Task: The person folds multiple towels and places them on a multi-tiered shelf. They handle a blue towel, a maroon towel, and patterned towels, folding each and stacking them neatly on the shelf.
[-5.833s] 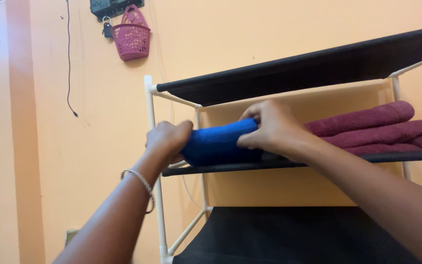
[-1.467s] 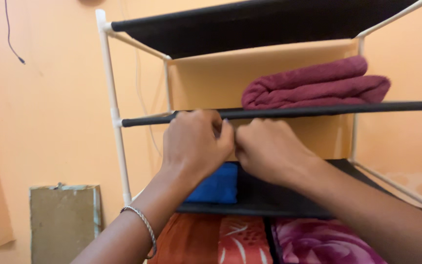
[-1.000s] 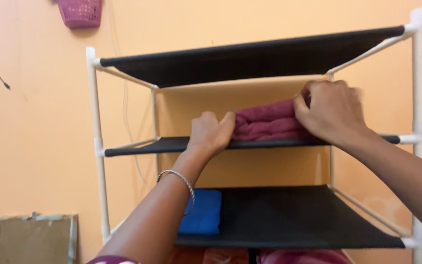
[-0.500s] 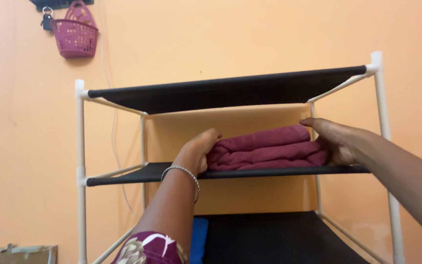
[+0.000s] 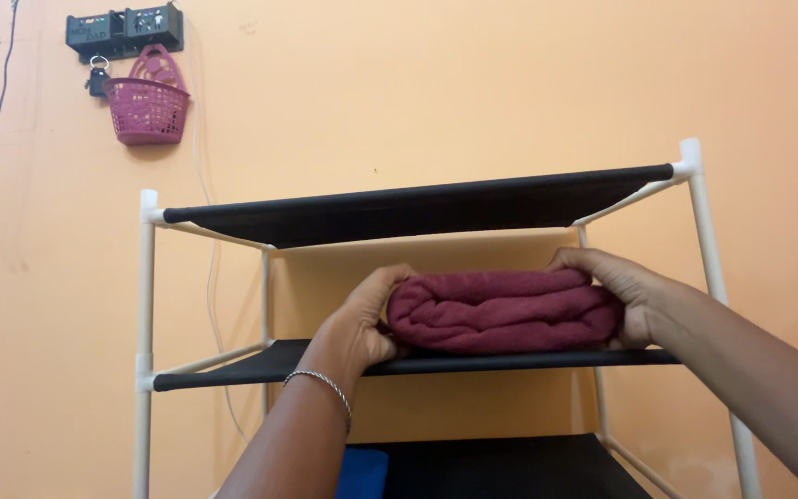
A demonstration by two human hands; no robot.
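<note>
From the head camera, a folded maroon towel lies on the middle black fabric shelf of a white-framed rack standing against an orange wall. The left hand cups the towel's rounded left end, fingers curled over its top and the thumb side low near the shelf. The right hand wraps the right end, fingers spread across the top edge. Both hands are pressed closed against the cloth from opposite sides, seemingly to keep the soft bundle from unfolding. The towel sits between the two palms, right of the shelf's middle, its base on or just above the fabric; which one cannot be told. A blue folded cloth lies on the lower shelf, near the left. A pink basket hangs on the wall, far left.
</note>
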